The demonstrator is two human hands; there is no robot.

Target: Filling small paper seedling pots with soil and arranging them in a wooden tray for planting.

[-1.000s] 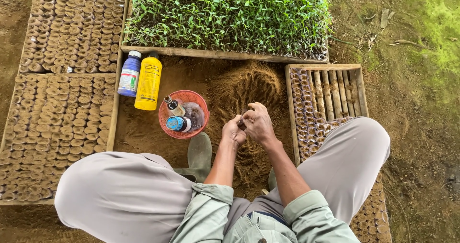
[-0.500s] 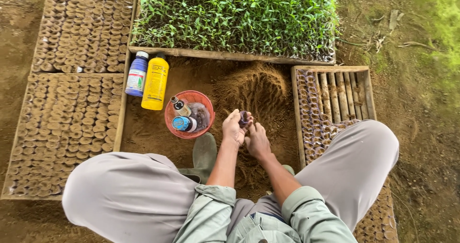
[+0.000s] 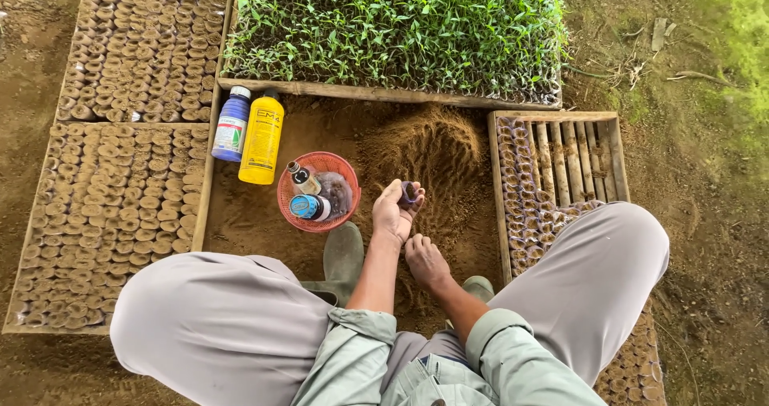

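Note:
My left hand [image 3: 395, 211] holds a small dark seedling pot [image 3: 409, 192] between its fingertips, above a loose soil pile [image 3: 428, 154]. My right hand [image 3: 425, 260] is lower and nearer to me, palm down with fingers curled into the soil between my knees; whether it grips anything is hidden. Both forearms come out of pale green sleeves.
A red mesh basket [image 3: 293, 214] with small bottles sits left of my hands. A yellow bottle [image 3: 262, 137] and a blue-capped bottle [image 3: 231, 124] lie beside it. Wooden trays of filled pots [image 3: 104, 198] stand left, a part-filled slatted tray [image 3: 561, 158] right, green seedlings [image 3: 400, 30] ahead. Green boots [image 3: 343, 258].
My hands have parted. The right hand dropped from the pot down to the soil near me, while the left hand kept the pot raised.

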